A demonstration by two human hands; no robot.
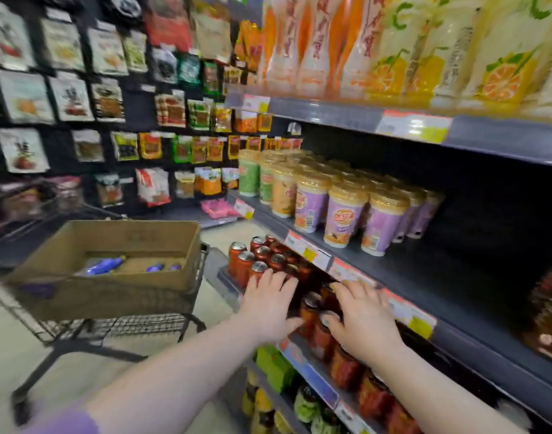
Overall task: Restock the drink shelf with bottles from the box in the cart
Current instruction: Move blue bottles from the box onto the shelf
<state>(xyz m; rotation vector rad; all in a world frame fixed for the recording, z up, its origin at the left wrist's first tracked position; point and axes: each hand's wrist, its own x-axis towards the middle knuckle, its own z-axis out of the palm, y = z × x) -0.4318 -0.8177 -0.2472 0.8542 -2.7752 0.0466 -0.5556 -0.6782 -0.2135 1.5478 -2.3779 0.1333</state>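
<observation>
Red drink bottles with silver caps point(252, 261) stand in rows on a low dark shelf point(312, 371) at the right. My left hand point(268, 305) lies against the bottles from the left with its fingers spread and nearly straight. My right hand point(362, 317) rests on the bottle tops point(309, 305) from the right, fingers extended. Neither hand wraps a bottle. A brown cardboard box point(111, 274) sits in the black wire cart point(118, 327) at the left. Purple bottles point(107, 264) lie on the box's bottom.
Above the red bottles a shelf point(393, 277) carries purple, orange and green cups point(343, 214), dark space behind them. The top shelf point(331, 114) holds tall orange and yellow bottles. Snack bags point(80, 98) hang on the far wall. Green and yellow jars point(306, 402) stand below.
</observation>
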